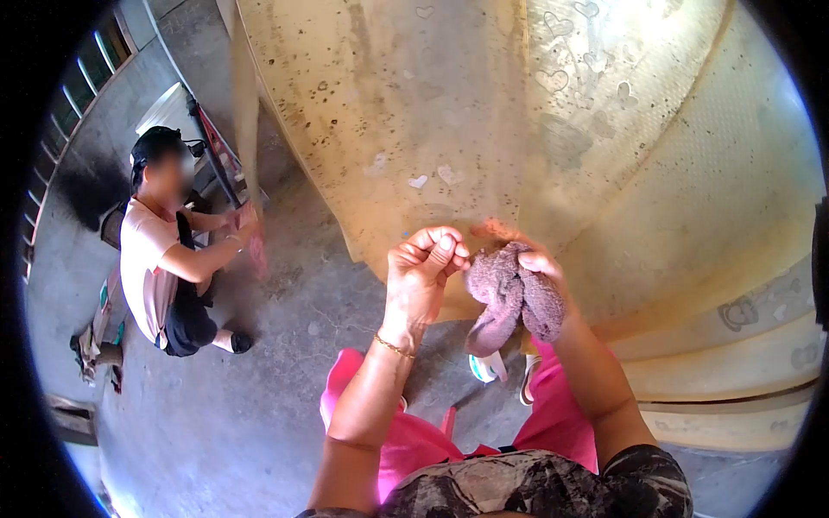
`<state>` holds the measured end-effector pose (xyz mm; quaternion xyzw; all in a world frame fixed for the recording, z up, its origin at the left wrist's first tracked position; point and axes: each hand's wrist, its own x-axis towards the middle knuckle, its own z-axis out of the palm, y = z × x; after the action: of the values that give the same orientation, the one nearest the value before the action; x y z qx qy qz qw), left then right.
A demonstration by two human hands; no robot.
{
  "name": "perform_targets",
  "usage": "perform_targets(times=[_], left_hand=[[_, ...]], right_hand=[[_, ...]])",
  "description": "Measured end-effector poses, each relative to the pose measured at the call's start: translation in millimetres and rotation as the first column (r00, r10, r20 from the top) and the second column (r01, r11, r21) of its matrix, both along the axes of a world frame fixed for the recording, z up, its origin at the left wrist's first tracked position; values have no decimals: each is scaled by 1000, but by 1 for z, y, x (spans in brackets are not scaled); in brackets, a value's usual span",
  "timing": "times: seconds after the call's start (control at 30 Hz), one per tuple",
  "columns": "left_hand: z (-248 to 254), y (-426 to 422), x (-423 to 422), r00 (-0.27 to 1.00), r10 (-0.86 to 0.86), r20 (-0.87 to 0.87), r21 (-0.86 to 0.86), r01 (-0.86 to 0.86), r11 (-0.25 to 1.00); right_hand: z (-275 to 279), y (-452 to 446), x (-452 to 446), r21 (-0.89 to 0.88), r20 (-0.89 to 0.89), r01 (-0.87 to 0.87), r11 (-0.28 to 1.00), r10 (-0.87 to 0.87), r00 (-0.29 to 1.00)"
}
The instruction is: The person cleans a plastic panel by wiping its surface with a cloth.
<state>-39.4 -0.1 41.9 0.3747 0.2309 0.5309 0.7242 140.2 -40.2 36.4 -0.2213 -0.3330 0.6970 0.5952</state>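
A crumpled purple-grey cloth (525, 298), which looks like a towelling rag, hangs in folds from my right hand (544, 263), whose fingers are wrapped over its top and side. Just left of the cloth, my left hand (425, 266) is raised with thumb and fingertips pinched together. Whatever lies in that pinch, if anything, is too small to make out. Both hands are in front of a large yellowish plastic sheet (440, 112) with heart prints and dark specks. An orange patch shows on the sheet near my right fingers.
To the left a person (151, 233) crouches on the grey concrete floor (276, 371), hands around something pinkish. A white bucket (162, 108) is behind them. A small white and teal object (488, 367) lies near my feet. Folds of sheet reach the right side.
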Motion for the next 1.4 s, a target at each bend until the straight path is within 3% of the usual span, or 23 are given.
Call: perform_targets(times=[0.1,0.33,0.43,0.53,0.57,0.6,0.63,0.67,0.73,0.77,0.87,1.03,1.33,1.4], left_hand=[[2,2,-2,1000,-12,-16,13,12,1000],[-12,-4,-15,993,27,-118,-11,-29,1000],[-29,0,-31,990,-125,66,-110,132,985],[-39,3,-37,975,-181,133,-154,201,967],[-42,5,-37,970,-207,127,-145,225,964],[-42,5,-38,971,-202,128,-148,220,964],[-42,5,-38,974,-201,109,-159,216,963],[-42,6,-39,975,-200,93,-171,213,962],[-43,6,-40,971,-212,108,-174,229,958],[-45,7,-39,967,-226,122,-168,244,955],[-49,4,-34,950,-268,158,-161,293,942],[-28,-6,-35,930,-313,193,-147,342,928],[-11,-11,-29,948,-303,95,-144,315,938],[-7,-11,-30,931,-358,66,-115,363,924]], right_hand=[[-2,5,1,22,-20,-89,996,89,996],[1,3,5,39,29,-20,999,19,999],[-2,9,6,68,35,-16,998,14,999],[-5,12,9,118,62,-7,993,-1,998],[-13,14,10,179,212,216,960,-252,944],[-13,14,9,271,337,409,871,-484,807],[-10,10,14,348,400,405,845,-525,751],[-4,8,17,345,405,401,849,-520,752],[10,3,22,319,249,255,913,-340,907],[12,0,21,222,121,198,955,-229,966],[0,2,28,278,55,100,955,-120,991],[12,-11,17,212,7,13,977,-15,1000],[21,-15,17,140,-163,-157,978,179,970],[22,-13,13,128,-95,-99,987,112,989]])
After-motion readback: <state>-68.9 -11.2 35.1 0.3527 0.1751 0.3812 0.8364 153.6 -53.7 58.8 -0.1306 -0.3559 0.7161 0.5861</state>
